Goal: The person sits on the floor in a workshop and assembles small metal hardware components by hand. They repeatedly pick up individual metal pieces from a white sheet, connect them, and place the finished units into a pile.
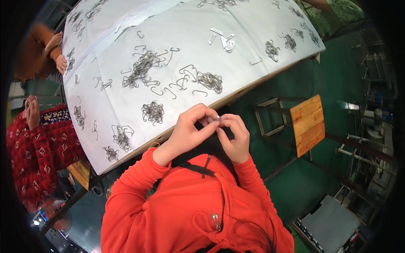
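We've got both hands up together just off the near edge of the desk [253, 38]: left hand [190, 128] and right hand [235, 139] are touching at the fingertips, both pinched shut on one small wire clip [218, 118], w/ only a bright metal tip showing between them. Can't tell the clip's shape, it's mostly hidden by fingers. Just beyond the left hand lies a tangled wire pile [153, 112]; farther out and a bit to the right, another pile [209, 81]; the biggest heap [141, 67] sits well beyond, w/ loose hooks scattered round it. More small bunches run along the desk's far and left parts. As for progress, our guess is we're mid-way on one piece only: lots of tangled wire remains spread over the desk, and we see no clear stack of finished pieces, so most of the work looks undone. To the right of the right hand, below desk level, stands a wooden stool [309, 122]. Well left, a person in a red sleeve [38, 147] sits at the desk's side, another in orange [40, 48] beyond.
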